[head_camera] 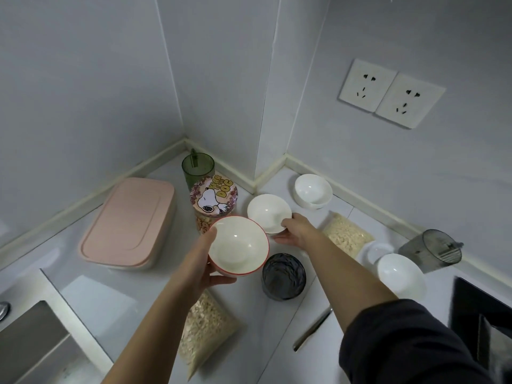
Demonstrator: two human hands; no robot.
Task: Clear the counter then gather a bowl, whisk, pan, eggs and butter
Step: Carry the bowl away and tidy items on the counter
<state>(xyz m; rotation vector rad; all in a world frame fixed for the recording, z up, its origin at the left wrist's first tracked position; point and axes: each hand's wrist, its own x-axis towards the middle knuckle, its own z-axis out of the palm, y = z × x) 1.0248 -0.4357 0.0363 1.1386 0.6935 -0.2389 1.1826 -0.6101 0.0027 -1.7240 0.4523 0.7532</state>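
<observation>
Squarely over the counter [110, 295], the left hand [206, 268] grips a red-rimmed bowl [238, 246], with the thumb hooked on its left rim and the fingers curled beneath. The right hand [295, 231] pinches the near right rim of a white bowl [267, 212] just beyond it. I cannot tell whether that bowl rests on the counter.

The two bowls' rims nearly meet. A cartoon-dog tin [214, 198] stands just behind the red-rimmed bowl, and a dark glass [284, 275] sits just beside it on the near right, under the right forearm. A pink-lidded box [130, 223] lies left, and walls close the far corner. Bare counter shows near left, between the box and the sink [33, 339].
</observation>
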